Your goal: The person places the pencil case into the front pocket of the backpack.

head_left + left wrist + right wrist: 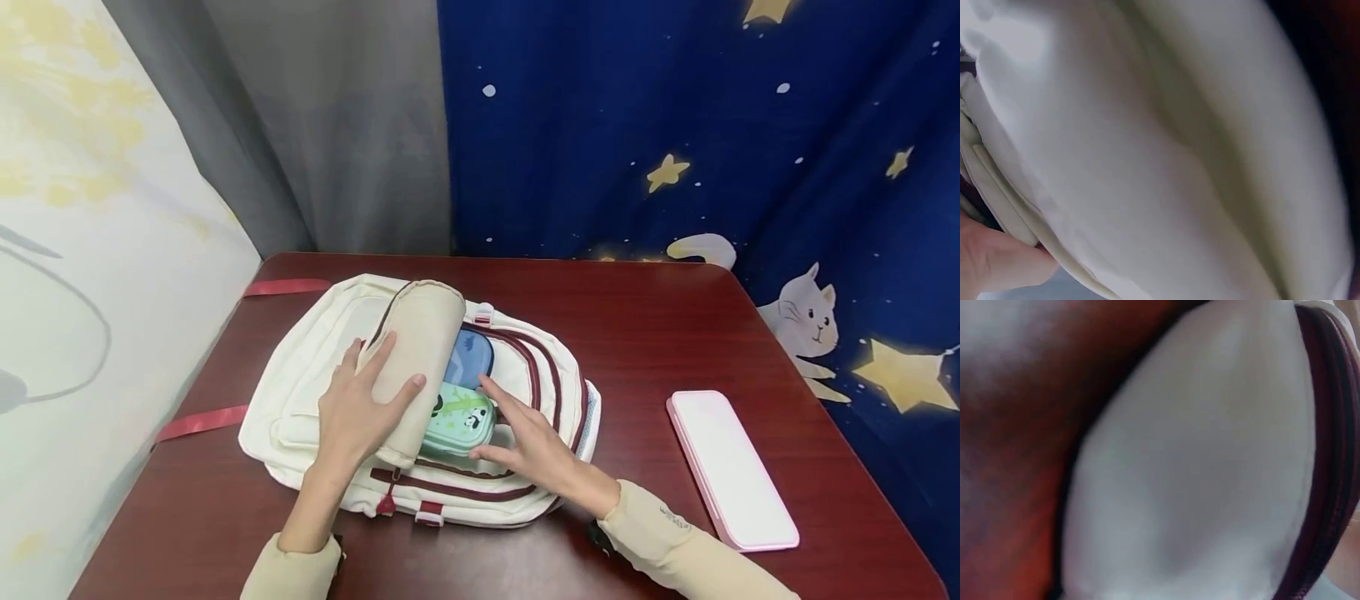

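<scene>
A cream backpack (315, 383) with dark red zip trim lies flat on the table, its front pocket flap (423, 358) folded back. My left hand (360, 417) rests on that flap with spread fingers, the thumb lying across it. Partly under the flap sit a mint-green pencil case (465, 421) with panda pictures and a blue case (471, 358). Beside the green case is my right hand (536, 446), its fingers and thumb apart; whether they touch the case I cannot tell. Blurred cream fabric (1104, 156) fills most of the left wrist view.
A white box with pink edges (735, 467) lies at the right of the dark red table (622, 333). Red straps (202, 423) stretch from the backpack to the left edge. Grey and blue star-patterned curtains (570, 125) hang behind.
</scene>
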Available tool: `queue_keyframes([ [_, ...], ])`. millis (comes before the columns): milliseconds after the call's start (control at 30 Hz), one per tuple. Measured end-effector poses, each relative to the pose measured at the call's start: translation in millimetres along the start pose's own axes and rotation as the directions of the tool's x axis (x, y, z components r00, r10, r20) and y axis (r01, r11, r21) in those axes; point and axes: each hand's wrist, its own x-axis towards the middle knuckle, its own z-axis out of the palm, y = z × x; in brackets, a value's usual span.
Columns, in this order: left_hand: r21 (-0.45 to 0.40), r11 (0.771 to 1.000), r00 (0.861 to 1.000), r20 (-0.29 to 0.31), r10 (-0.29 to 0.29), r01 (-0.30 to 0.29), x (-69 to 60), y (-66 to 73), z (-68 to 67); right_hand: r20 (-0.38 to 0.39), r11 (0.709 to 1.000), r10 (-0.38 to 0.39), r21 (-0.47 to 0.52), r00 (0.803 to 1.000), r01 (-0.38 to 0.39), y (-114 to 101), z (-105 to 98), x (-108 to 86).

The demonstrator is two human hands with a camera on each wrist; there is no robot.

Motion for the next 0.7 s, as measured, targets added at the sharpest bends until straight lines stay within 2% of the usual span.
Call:
queue_keyframes([
  [233, 0.010, 1.000, 0.999, -0.037, 0.013, -0.013, -1.2, 2.4, 2.6, -0.027, 0.994, -0.083, -0.068, 0.996, 0.081, -3.0, 4.3, 2.2],
  [333, 0.023, 1.000, 0.998, -0.058, 0.021, -0.020, -0.9, 2.3, 0.4, -0.017, 0.994, -0.067, -0.093, 0.998, 0.065, -4.2, 4.6, 4.9],
  [533, 0.059, 0.998, 0.997, -0.063, 0.035, -0.032, -1.7, -1.6, 0.6, 0.041, 0.997, -0.012, -0.078, 0.999, 0.015, -4.7, 5.5, 4.6],
  [700, 0.069, 0.994, 0.994, -0.068, 0.084, -0.079, -0.8, -2.2, 4.3, 0.083, 0.993, 0.017, -0.114, 0.996, -0.008, -4.9, -1.0, 0.2],
])
